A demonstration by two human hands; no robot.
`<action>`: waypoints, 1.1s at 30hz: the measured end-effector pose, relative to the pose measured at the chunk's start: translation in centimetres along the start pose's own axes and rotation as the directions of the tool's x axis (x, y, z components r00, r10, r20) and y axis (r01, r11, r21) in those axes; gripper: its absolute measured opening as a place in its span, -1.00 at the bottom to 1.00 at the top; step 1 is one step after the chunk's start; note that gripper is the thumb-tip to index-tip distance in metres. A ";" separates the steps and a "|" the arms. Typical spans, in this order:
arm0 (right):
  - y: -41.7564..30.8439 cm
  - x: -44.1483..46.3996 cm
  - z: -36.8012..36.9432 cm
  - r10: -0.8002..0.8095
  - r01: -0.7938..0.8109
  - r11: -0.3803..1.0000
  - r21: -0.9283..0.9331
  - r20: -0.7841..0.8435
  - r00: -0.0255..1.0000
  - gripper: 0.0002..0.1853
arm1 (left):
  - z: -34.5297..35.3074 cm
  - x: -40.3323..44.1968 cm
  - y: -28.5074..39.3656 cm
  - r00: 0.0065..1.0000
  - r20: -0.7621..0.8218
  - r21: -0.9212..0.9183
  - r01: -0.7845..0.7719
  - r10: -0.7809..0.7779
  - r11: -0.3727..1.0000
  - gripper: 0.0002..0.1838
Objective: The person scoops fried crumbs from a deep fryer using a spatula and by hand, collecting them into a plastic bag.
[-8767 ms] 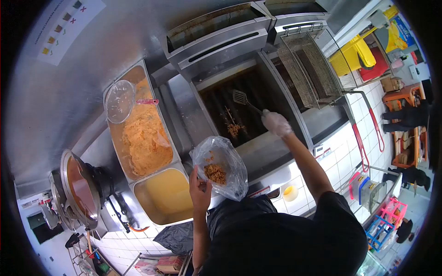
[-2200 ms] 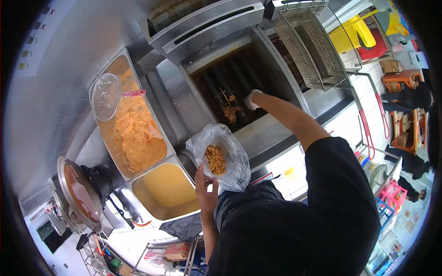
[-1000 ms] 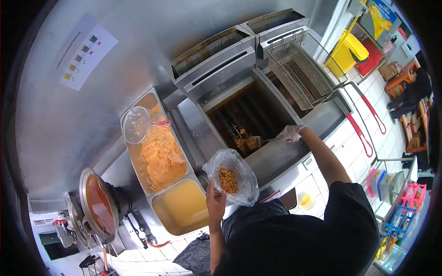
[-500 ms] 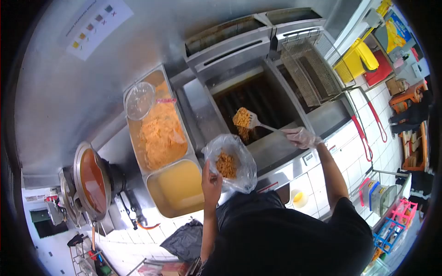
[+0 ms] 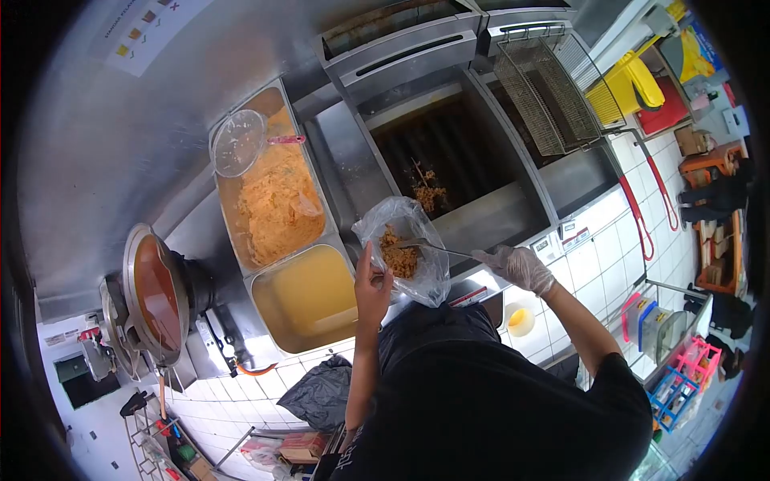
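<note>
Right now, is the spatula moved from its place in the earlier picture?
Yes. Against the fryer, the spatula has moved from over it, towards the person, into the plastic bag.

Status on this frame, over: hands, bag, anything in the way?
Left hand on clear bag's edge. Gloved right hand gripping spatula, blade end inside bag at brown crumbs. No obstruction seen; more crumbs in fryer.

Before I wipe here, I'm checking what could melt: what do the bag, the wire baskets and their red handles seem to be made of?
Bag: thin, glossy clear plastic, by its crinkles and see-through sides. Wire baskets: bare metal, probably steel, by their grey open mesh. Red handles: a smooth coating, plastic or rubber, by the even colour; which one, I can't tell.
</note>
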State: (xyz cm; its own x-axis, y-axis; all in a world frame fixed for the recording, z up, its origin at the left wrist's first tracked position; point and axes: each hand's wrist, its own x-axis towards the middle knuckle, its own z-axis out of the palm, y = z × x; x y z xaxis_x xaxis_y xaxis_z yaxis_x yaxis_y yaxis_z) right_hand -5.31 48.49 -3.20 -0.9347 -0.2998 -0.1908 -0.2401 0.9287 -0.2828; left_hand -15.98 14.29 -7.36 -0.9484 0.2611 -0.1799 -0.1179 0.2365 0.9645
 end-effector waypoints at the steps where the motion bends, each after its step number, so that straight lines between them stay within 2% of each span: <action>1: 0.1 -0.2 -0.2 0.010 -0.009 1.000 -0.016 0.040 0.999 -0.46 | -0.1 -0.1 0.1 1.000 0.016 -0.001 0.013 -0.013 1.000 -0.19; 2: 0.1 -0.4 -0.2 0.025 -0.023 0.999 -0.033 0.077 0.997 -0.47 | -0.2 -0.1 0.0 1.000 0.017 -0.002 0.011 -0.011 1.000 -0.19; 5: 0.3 -0.5 0.0 0.062 -0.054 0.892 0.449 -0.002 0.998 -0.52 | 0.0 0.2 0.0 1.000 0.019 -0.002 0.000 0.000 1.000 -0.18; 8: 0.0 -0.2 -0.8 0.149 -0.188 0.882 0.431 0.123 0.981 -0.57 | 0.0 0.2 0.9 1.000 0.020 -0.011 -0.005 0.005 1.000 -0.19; 9: 0.2 -0.2 -0.5 0.158 -0.189 0.810 0.554 0.105 0.982 -0.57 | 0.0 0.2 1.0 1.000 0.022 -0.029 -0.006 0.007 1.000 -0.19; 11: 0.8 -0.5 0.6 0.178 -0.171 0.623 0.763 0.075 0.981 -0.56 | -0.1 0.2 0.8 1.000 0.029 -0.036 -0.012 0.013 0.999 -0.20; 13: 2.1 -0.9 1.2 0.269 -0.370 0.325 0.870 0.290 0.918 -0.55 | -0.4 0.3 0.4 0.999 0.039 -0.012 -0.029 0.030 1.000 -0.21; 14: 2.7 -0.9 1.3 0.284 -0.455 0.156 0.877 0.401 0.871 -0.55 | -0.3 0.2 0.3 1.000 0.024 -0.044 0.010 -0.009 0.999 -0.21; 15: 2.9 -0.8 1.1 0.331 -0.486 -0.154 0.860 0.508 0.795 -0.55 | -0.2 0.1 0.3 0.999 0.009 -0.076 0.050 -0.049 0.996 -0.21; 18: 4.4 2.1 -2.4 0.418 -0.478 -0.316 0.820 0.572 0.705 -0.59 | -0.4 -0.2 -0.5 0.996 0.010 -0.148 0.094 -0.093 0.985 -0.22; 20: 7.5 4.4 -0.4 0.487 -0.422 0.151 0.894 0.304 0.819 -0.60 | -0.5 -0.6 0.5 0.986 0.027 -0.124 0.165 -0.163 0.978 -0.21; 22: 9.2 8.5 0.7 0.523 -0.262 -0.034 0.965 0.241 0.818 -0.49 | -0.1 -0.6 0.7 0.984 0.035 -0.101 0.175 -0.172 0.979 -0.20; 24: 11.6 13.8 1.0 0.573 -0.527 0.413 0.743 0.238 0.784 -0.45 | 0.1 -0.3 0.5 0.985 0.028 -0.071 0.174 -0.172 0.982 -0.18; 26: 13.2 18.5 3.5 0.600 -0.570 0.570 0.592 0.174 0.781 -0.47 | 0.1 -0.4 0.2 0.984 0.016 -0.052 0.179 -0.178 0.983 -0.17; 29: 15.6 25.4 10.5 0.615 -0.638 0.623 0.453 0.222 0.757 -0.49 | 0.6 0.4 0.0 0.985 -0.002 -0.058 0.173 -0.173 0.983 -0.17; 32: 18.2 31.6 19.0 0.584 -0.654 0.668 0.355 0.294 0.756 -0.39 | 0.9 0.4 0.3 0.984 -0.006 -0.065 0.176 -0.177 0.982 -0.18; 33: 18.6 33.6 21.3 0.528 -0.604 0.781 0.157 0.350 0.774 -0.41 | 1.0 0.3 0.3 0.984 -0.013 -0.051 0.175 -0.176 0.983 -0.18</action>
State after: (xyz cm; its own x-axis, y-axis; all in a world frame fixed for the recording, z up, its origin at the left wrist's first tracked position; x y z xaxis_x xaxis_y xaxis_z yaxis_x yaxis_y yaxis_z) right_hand -35.66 51.02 -34.85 -0.7585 0.1823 -0.6257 0.4185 0.8723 -0.2531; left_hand -16.00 15.39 -7.33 -0.9168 0.2029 -0.3438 -0.2967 0.2299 0.9269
